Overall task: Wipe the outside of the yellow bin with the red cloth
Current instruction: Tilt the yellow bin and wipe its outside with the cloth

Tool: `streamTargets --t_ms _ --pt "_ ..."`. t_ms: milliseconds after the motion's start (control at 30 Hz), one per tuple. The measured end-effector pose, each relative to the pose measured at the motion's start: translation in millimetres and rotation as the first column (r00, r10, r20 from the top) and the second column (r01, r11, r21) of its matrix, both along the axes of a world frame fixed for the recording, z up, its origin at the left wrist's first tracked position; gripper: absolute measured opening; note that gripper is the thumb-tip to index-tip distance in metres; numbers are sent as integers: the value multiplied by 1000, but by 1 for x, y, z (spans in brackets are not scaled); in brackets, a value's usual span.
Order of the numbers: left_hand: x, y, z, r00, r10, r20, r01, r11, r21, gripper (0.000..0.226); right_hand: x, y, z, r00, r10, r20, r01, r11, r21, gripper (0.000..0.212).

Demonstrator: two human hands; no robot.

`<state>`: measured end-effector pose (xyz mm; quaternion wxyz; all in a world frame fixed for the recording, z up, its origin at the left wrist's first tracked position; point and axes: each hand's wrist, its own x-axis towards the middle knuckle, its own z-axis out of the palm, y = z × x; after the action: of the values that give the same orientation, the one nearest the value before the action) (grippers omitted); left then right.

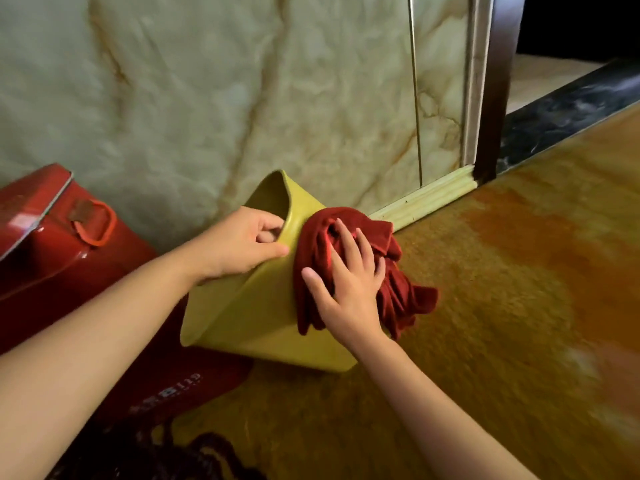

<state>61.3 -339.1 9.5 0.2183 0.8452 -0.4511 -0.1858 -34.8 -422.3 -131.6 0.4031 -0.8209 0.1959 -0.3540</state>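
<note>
Yellow bin (252,317) tipped on its side on the amber floor (502,306), mouth turned left and away toward the marble-patterned wall (207,98), base end nearest the viewer. Left hand (239,242) clamps the bin's rim: thumb on the outer face, fingers hooked over the edge into the opening. Right hand (346,282) lies flat, fingers spread, pressing the red cloth (391,271) against the bin's upper right side; it pins the cloth under the palm rather than clutching it. Cloth is bunched and folded, part draped over the bin's wall, the rest spilling off to the right down toward the floor. Whether its lower folds touch the floor is hard to say from here; that edge is blurred. Both forearms bare, reaching in from the near left and near centre. A red metal box (52,244) with a loop handle sits left of the bin, touching or just beside it. A pale wooden skirting strip (426,199) runs along the foot of the wall behind the cloth, ending at a dark door frame (498,81) far right.
</note>
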Motion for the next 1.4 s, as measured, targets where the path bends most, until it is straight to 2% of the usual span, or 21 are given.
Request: streamTargets --t_ms 133,267,333,400,467,500,600,667,733,800,867,967,1067,1167,1233,1300,1333,1400 --pt "10 2 14 984 28 -175 -35 999 -38 10 2 -19 12 1000 -6 28 13 965 -261 77" --pt "17 -12 4 942 146 -301 -171 984 -59 14 10 -29 0 1000 -13 -10 9 946 -324 82" --pt "21 -17 -2 933 191 -305 -220 973 -62 15 9 -32 -19 998 -36 -52 16 941 -338 77" --pt "28 -20 -5 950 216 -223 -248 961 -125 14 5 -37 -45 988 -80 -131 29 934 -355 70" --pt "33 -10 -8 957 224 -187 -255 953 -164 16 -1 -40 -71 966 -117 -229 46 955 -294 67" --pt "35 1 -12 961 212 -176 -236 963 -128 17 -3 -42 -81 957 -134 -257 75 971 -227 67" --pt "27 45 -38 982 176 -67 -169 980 107 24 -3 -43 -98 957 -123 -261 137 990 36 69" --pt "23 62 -45 981 184 -64 -180 981 75 22 2 -30 -94 977 -38 -208 69 987 143 60" --pt "24 64 -45 969 214 -124 -211 977 38 22 10 -8 -77 987 106 -120 -87 985 152 49" --pt "29 62 -41 956 253 -152 -245 967 66 27 19 13 -56 964 261 -45 -258 964 63 48" --pt "32 63 -38 947 260 -188 -248 965 85 29 29 18 -38 940 339 -41 -341 936 -89 49" --pt "30 61 -36 947 233 -223 -223 972 70 25 42 -4 -31 966 245 -76 -254 867 -428 43" --pt "33 54 -36 948 211 -239 -202 977 61 25 54 -20 -33 982 160 -100 -188 848 -495 46" --pt "41 47 -36 942 217 -256 -205 976 73 30 68 -15 -44 991 77 -111 -118 896 -429 52" --pt "41 41 -36 940 220 -259 -207 975 74 33 71 -22 -53 987 1 -159 -32 982 -189 55" --pt "40 36 -36 939 235 -251 -227 972 59 31 67 -35 -64 960 -21 -278 61 989 137 55" --pt "40 35 -36 936 247 -251 -241 969 54 31 63 -39 -71 945 -7 -328 85 971 223 55" --pt "40 32 -37 936 256 -243 -249 967 60 32 48 -33 -76 940 15 -340 64 973 221 53"
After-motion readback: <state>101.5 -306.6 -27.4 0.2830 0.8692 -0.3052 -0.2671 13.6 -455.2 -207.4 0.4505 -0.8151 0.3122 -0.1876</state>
